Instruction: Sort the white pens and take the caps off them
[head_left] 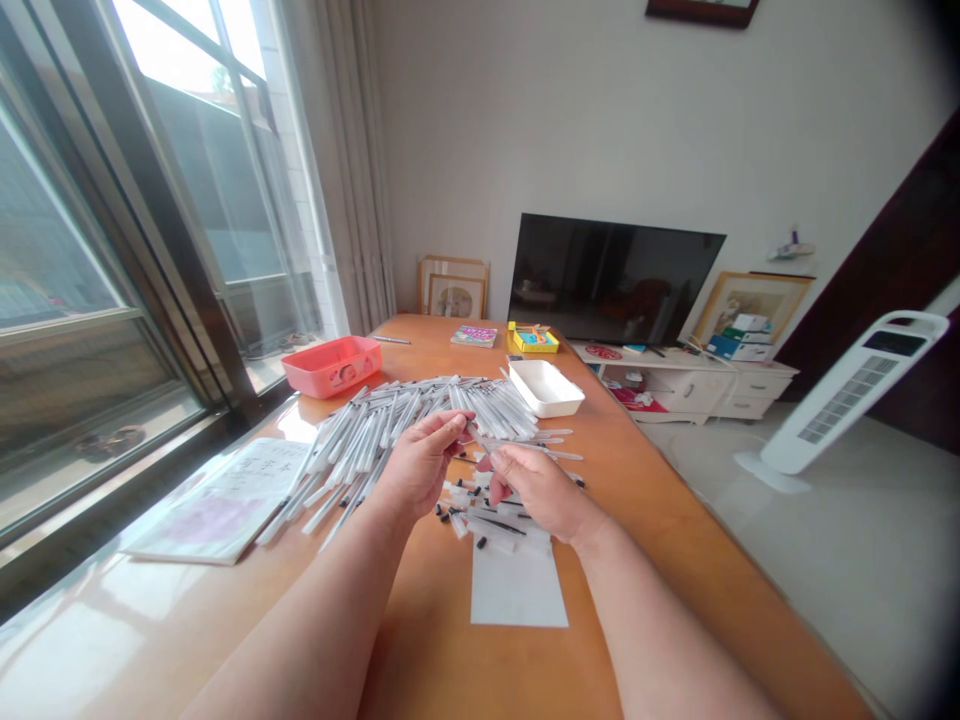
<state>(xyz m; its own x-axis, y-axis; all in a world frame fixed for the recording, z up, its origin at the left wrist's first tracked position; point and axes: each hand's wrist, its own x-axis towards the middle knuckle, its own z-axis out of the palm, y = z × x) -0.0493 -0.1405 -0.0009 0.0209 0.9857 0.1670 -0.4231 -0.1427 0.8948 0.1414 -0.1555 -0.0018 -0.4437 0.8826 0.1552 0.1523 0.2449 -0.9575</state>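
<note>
Above the table's middle, my left hand (pixel 424 458) and my right hand (pixel 538 485) come close together, both with pinched fingers. Between them is a thin pen (pixel 478 436) with a pale barrel; the left fingertips grip its dark end and the right fingers its barrel. Just beyond lies a wide heap of translucent white pen barrels (pixel 405 408). Under and nearer than the right hand are loose clear caps, small black plugs and dark thin pieces (pixel 499 522). They partly cover a white sheet of paper (pixel 519 590).
A red plastic basket (pixel 330 368) stands at the back left, a white tray (pixel 551 390) at the back right. On the left lies a booklet (pixel 225 500). Farther back are a yellow box (pixel 536 342) and a colourful book (pixel 474 336). The wooden table's (pixel 675 560) right edge drops to the floor.
</note>
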